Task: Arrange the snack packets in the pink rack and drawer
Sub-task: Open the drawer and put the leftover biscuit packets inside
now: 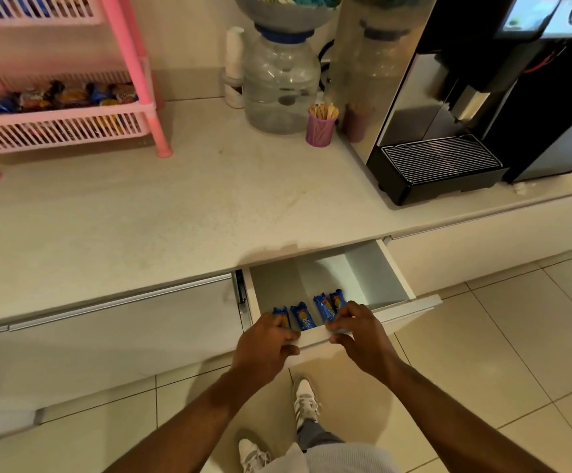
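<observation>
While the white drawer stands pulled out from under the counter, both hands reach over its front edge. Four blue snack packets stand in a row just behind that front panel, at the drawer's near left part; the rest of its floor behind them shows bare white. The left hand curls over the front edge, its fingers touching or pinching the leftmost packet, though the exact grip is hard to tell. The right hand has its fingers bent round the rightmost packets, pinching them at their lower ends.

Up from the drawer and far to its left, the pink rack stands on the counter, its lower shelf holding a mix of blue and orange packets. Beyond the drawer sit a clear water jug and a purple cup of wooden sticks, with a black coffee machine to its right. Below the drawer, white shoes rest on the tiled floor.
</observation>
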{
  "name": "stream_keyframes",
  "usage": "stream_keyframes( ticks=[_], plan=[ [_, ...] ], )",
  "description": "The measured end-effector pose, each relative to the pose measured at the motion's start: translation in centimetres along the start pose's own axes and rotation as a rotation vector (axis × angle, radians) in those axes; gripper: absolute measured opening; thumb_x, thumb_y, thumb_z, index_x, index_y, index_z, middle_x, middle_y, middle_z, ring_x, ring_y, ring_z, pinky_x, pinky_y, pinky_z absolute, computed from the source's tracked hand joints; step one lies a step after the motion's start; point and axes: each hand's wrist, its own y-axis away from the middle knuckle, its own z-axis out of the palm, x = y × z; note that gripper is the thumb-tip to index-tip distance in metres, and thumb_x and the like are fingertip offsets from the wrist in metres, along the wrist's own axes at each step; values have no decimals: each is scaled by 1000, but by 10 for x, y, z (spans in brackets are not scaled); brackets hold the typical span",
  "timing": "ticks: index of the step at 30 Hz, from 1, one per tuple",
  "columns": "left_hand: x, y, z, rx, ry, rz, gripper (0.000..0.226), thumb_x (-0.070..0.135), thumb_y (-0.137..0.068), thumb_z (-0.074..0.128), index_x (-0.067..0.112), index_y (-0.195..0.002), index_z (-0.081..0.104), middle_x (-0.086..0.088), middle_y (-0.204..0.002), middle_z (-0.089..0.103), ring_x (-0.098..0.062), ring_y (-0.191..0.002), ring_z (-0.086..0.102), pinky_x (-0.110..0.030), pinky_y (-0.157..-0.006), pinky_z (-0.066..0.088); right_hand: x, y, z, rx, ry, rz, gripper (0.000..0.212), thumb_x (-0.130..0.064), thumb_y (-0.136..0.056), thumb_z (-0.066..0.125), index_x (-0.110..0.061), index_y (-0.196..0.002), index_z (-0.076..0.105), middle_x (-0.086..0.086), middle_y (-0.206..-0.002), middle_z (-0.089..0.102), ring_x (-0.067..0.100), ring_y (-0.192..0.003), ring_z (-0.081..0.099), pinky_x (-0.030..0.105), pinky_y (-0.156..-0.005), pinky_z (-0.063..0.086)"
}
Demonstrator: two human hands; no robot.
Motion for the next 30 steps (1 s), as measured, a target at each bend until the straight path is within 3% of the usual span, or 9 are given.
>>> stream_keyframes(
  ticks=[4, 8, 11, 14, 17, 21, 25, 28, 30],
  plan=[
    [-4, -15, -9, 60, -18, -36, 31, 42, -90, 63, 34, -119, 67, 11, -120, 59, -8, -109, 52, -23, -90, 48, -6, -22, -5, -2, 38, -11, 24, -24, -82, 79, -26, -106, 77, -19, -100, 53, 0, -94, 43, 6, -71, 33],
    [-13, -29, -21, 120, -120, -21, 34, 41, -87, 67, 33, -120, 66, 9, -126, 59, -11, -117, 49, -23, -96, 43, -11, -47, -11, -16, 70, 26, 11, -34, -85, 75, -31, -96, 76, -21, -100, 57, 0, -102, 45, 12, -76, 34],
    [-18, -41, -36, 209, -241, -46, 64, 55, -76, 73, 33, -134, 54, 3, -144, 44, -21, -133, 40, -33, -106, 40, -16, -64, -13, -1, 64, 40, 5, -30, -83, 78, -32, -79, 75, -20, -93, 55, 4, -101, 49, 9, -70, 32],
    [-19, -56, -48, 250, -222, -154, 93, 55, -67, 80, 31, -146, 36, 1, -157, 24, -23, -144, 27, -36, -113, 34, -18, -80, -13, 50, 100, 33, 10, -31, -79, 80, -33, -81, 70, -15, -105, 53, 7, -107, 46, 11, -72, 39],
    [-26, -68, -49, 220, -244, -217, 105, 53, -73, 77, 26, -155, 18, 0, -165, 7, -24, -151, 11, -37, -121, 19, -21, -97, -16, 139, 195, 24, 42, -42, -70, 86, -28, -105, 65, -7, -120, 49, 12, -114, 45, 23, -82, 53],
    [-40, -86, -53, 160, -302, -188, 103, 51, -82, 69, 16, -158, 9, -5, -166, -5, -25, -153, -1, -39, -125, 3, -26, -122, -22, 205, 292, -29, 83, -50, -63, 88, -24, -133, 52, 1, -142, 43, 23, -133, 41, 36, -104, 47],
    [-44, -102, -57, 168, -287, -224, 96, 45, -79, 75, 16, -155, 24, -3, -165, 11, -25, -150, 20, -39, -122, 23, -22, -145, -21, 83, 239, -42, 88, -48, -76, 79, -19, -148, 39, 4, -155, 37, 23, -147, 29, 37, -118, 35],
    [-46, -111, -61, 225, -333, -202, 85, 43, -71, 82, 15, -143, 47, -3, -151, 45, -26, -129, 53, -37, -105, 46, -17, -158, -24, 151, 320, -101, 68, -52, -75, 78, -20, -131, 57, 1, -133, 54, 24, -123, 48, 34, -102, 47],
    [-47, -114, -62, 262, -373, -202, 78, 45, -69, 83, 16, -135, 54, -2, -139, 56, -23, -110, 64, -34, -91, 52, -14, -163, -24, 211, 351, -118, 58, -52, -72, 81, -21, -117, 63, -1, -117, 58, 23, -106, 53, 33, -87, 51]
  ],
)
